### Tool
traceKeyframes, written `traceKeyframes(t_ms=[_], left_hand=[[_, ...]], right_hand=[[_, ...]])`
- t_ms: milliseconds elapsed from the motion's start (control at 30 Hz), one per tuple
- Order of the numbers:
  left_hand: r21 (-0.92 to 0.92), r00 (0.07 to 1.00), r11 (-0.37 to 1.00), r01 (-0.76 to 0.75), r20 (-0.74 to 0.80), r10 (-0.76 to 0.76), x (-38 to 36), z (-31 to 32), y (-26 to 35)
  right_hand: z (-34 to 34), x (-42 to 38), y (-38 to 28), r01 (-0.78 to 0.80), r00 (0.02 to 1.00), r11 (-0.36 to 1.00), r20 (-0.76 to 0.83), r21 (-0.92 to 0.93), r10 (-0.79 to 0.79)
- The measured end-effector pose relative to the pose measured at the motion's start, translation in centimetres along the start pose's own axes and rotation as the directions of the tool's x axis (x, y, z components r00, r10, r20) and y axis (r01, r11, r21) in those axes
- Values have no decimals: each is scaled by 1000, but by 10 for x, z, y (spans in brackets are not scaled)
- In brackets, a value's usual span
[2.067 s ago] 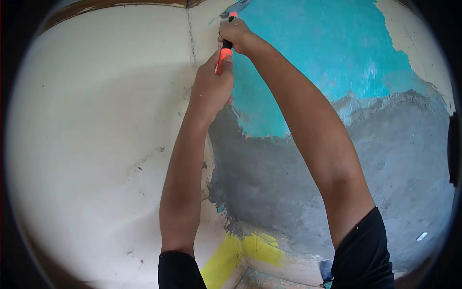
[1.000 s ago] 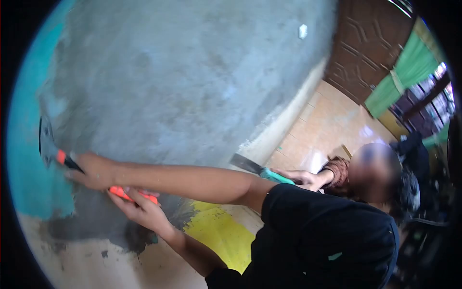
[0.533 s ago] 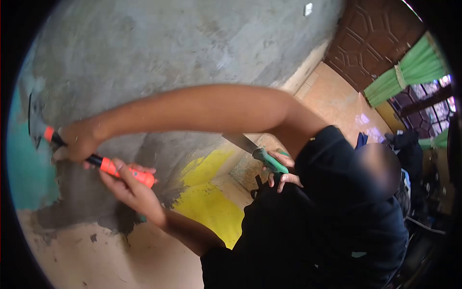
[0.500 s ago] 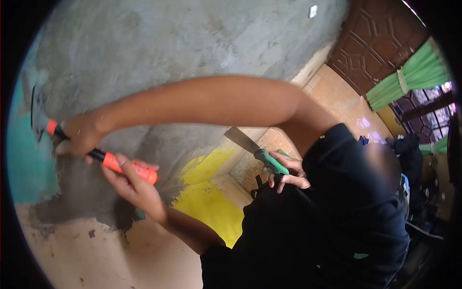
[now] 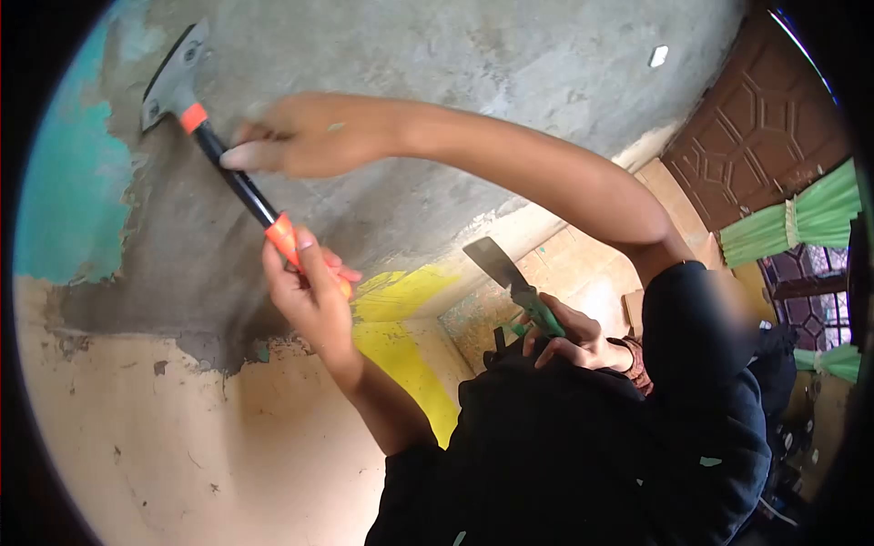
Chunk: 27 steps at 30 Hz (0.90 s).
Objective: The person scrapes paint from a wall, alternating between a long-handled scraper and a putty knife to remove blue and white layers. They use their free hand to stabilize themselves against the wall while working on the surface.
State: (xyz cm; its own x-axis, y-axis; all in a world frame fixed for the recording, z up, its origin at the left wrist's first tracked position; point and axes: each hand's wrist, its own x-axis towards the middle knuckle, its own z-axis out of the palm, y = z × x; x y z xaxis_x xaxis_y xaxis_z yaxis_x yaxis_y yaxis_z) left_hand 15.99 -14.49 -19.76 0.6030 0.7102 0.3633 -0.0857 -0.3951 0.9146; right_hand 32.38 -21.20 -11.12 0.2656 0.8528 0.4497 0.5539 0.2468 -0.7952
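A long-handled scraper [image 5: 241, 187] with a wide grey blade and an orange-and-black handle lies slantwise in front of the bare grey wall. My left hand [image 5: 314, 282] is closed round the orange end of its handle. The blade [image 5: 173, 77] is at the edge between grey plaster and turquoise paint [image 5: 73, 191]. My right hand [image 5: 314, 136] is beside the black shaft, fingertips at its edge; blur hides whether they grip it. Lower right of my arms, another person's hand [image 5: 578, 337] holds a putty knife [image 5: 501, 268] with a green handle.
Below the grey wall [image 5: 364, 55] are a cream surface [image 5: 182, 437] and a yellow patch [image 5: 401, 364]. A brown panelled door [image 5: 756, 109] and green curtains [image 5: 792, 214] are at the right. Tiled floor [image 5: 583, 273] shows beyond the putty knife.
The scraper has shifted up and right in view, showing more shaft. My right hand, earlier wrapped round the shaft near the blade, has drawn away to the right. My left hand keeps its hold.
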Motion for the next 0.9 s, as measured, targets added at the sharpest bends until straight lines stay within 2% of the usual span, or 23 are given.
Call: traceKeyframes(t_ms=[100,133,167,200,233,267,300,333,367,400,433,500,567,600,633,700,733,767,800,867,900], left_hand=[[-66,995,993,-101,-11,100,0,-4,-20],[-62,996,995,-80,-37,78,-4,-2,-17],[-110,990,984,-139,-17,138,-2,-6,-27],[-117,980,973,-201,-37,198,-3,-7,-29],[-128,987,979,-157,-35,154,-4,-13,-36],[-109,992,987,-121,-33,118,-7,-17,-35],[-102,985,982,-157,-86,148,-7,-21,-32],[-66,988,990,-124,-105,117,-6,-23,-30],[-32,991,997,-76,-115,71,-6,-22,-29],[-19,987,996,-84,-136,80,-5,-20,-29],[-5,984,996,-94,-149,93,-4,-16,-28],[-8,986,995,-98,-139,96,-6,-15,-29],[-93,992,993,-76,-109,66,-8,-13,-27],[-10,996,998,-65,-60,65,-9,-14,-27],[-11,995,998,-68,-69,67,-12,-12,-24],[-104,983,986,-133,-144,117,-16,-5,-16],[-46,986,988,-150,-86,146,-17,-8,-21],[-47,984,987,-155,-92,150,-19,-6,-22],[-20,972,976,-218,-92,215,-20,-6,-21],[18,952,957,-289,-102,289,-21,-10,-23],[-88,954,950,-300,-29,299,-20,-13,-28]], right_hand=[[-7,-53,10,32,985,999,-166,-35,-38],[-15,-85,1,-61,991,990,-123,-127,45],[-19,-115,7,-166,985,965,-89,-203,150],[-23,-148,19,-232,972,968,-48,-98,228],[-33,-184,37,-259,963,966,74,-11,260],[-39,-209,33,-389,910,919,183,67,372],[-42,-231,28,-385,880,923,308,18,361],[-36,-240,17,-520,822,824,396,227,409],[-31,-244,18,-510,788,851,462,122,406],[-26,-241,18,-545,740,838,458,-22,493],[-20,-233,11,-627,710,779,397,-19,582],[-12,-219,12,-650,673,760,459,-8,580],[-8,-204,28,-552,714,827,575,110,400],[-6,-194,25,-578,740,791,537,198,406],[-4,-185,28,-594,767,734,505,329,394],[1,-155,16,-536,831,751,400,387,387],[7,-141,21,-402,901,797,352,451,255],[14,-129,25,-261,948,822,293,506,120],[20,-116,18,-255,949,823,295,507,113],[33,-87,3,-278,960,723,163,632,227],[36,-75,0,-274,962,724,171,633,214]])
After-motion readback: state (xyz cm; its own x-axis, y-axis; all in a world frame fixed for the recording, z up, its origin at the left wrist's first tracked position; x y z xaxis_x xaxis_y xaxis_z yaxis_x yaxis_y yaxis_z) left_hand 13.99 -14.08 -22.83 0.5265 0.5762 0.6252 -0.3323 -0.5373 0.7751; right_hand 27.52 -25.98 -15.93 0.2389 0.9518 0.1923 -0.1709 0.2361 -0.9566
